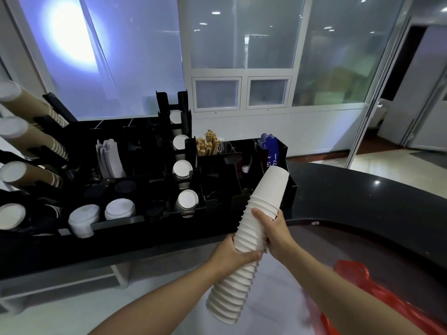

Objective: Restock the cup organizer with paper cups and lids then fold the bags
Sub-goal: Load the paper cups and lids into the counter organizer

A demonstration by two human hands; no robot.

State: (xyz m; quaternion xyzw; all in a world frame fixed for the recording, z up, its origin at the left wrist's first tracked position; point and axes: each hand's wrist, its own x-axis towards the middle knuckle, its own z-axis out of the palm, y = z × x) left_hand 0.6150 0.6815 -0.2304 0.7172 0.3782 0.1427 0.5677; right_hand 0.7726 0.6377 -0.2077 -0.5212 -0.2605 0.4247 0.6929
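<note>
Both hands, left [238, 253] & right [273, 232], clamped round mid paper cup stack [251, 235]; long tilted stack could buckle w/ ends unsupported.

White marks show on blue packets [270, 151] in the black organizer [242, 170], too blurred to read.

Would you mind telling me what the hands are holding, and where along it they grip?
Both hold one long stack of white paper cups, around its middle: left hand just below right hand.
</note>
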